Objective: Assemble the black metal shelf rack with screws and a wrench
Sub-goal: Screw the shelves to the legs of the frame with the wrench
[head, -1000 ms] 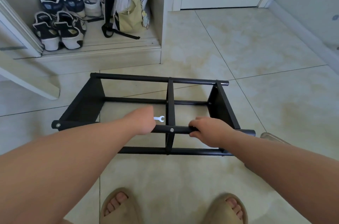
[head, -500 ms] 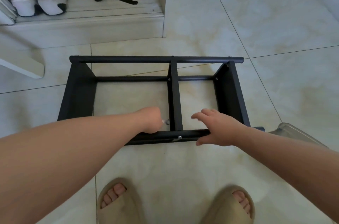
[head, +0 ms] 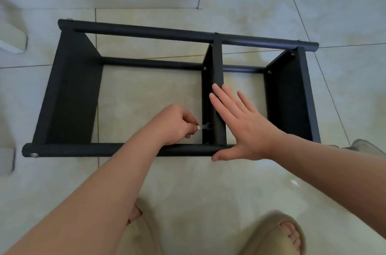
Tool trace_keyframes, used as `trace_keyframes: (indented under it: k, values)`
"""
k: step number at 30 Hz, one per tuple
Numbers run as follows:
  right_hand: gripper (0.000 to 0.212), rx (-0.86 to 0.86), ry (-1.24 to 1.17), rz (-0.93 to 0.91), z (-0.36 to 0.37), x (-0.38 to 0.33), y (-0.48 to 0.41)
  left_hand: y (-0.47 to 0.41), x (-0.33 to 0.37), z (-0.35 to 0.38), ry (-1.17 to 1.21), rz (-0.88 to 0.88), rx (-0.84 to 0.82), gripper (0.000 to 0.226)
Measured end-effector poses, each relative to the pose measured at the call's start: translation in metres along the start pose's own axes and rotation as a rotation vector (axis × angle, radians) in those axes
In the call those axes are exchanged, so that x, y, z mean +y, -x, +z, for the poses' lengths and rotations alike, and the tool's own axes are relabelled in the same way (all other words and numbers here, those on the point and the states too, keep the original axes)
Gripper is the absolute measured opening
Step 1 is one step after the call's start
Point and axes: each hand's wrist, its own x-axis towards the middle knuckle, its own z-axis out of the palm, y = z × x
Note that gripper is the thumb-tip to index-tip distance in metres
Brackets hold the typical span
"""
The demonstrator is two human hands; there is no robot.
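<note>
The black rack (head: 69, 96) lies on the tiled floor (head: 208, 181), both forearms hiding parts of its near bar (head: 94, 149). The right hand (head: 246, 129) is flat, fingers straight, across the middle panel (head: 218, 66). The left hand (head: 175, 125) pinches a small wrench (head: 205, 126), its head blurred against that panel's dark side.

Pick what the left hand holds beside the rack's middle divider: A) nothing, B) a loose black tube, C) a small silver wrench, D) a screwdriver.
C: the left hand pinches a small silver wrench at the middle divider, while the right hand lies flat with straight fingers.
</note>
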Motion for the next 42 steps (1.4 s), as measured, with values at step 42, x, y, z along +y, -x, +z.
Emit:
trace_keyframes:
  k: [42]
  values:
    - [0.118,0.198,0.017,-0.002,0.022,-0.003,0.013,-0.006,0.018,0.013,0.592,-0.133,-0.132,0.009]
